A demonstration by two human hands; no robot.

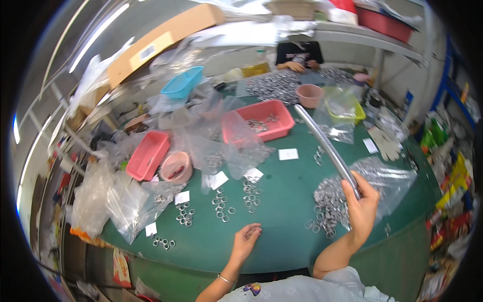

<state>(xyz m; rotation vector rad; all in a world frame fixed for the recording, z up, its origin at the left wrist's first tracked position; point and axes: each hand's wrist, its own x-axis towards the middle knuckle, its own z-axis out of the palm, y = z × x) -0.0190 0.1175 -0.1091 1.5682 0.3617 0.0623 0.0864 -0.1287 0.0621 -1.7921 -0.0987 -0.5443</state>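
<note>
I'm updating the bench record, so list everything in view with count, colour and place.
Table: one, green, centre
Metal rod: one, silver, in right hand
Large ring pile: uncounted, silver, table's right
Small ring groups: several, silver, mostly left to centre
Cards: at least six, white, across table
Trays: two pink, left and centre-back; one blue, back left
Tubs: at least two, pink, left and back
Basket: one, yellow-green, back right
Plastic bags: several, clear, around table
Other person: one, black top, far side
Edge clutter: too blurred to count
Left hand: one, bare, front centre
Right hand: one, bare, right
</note>
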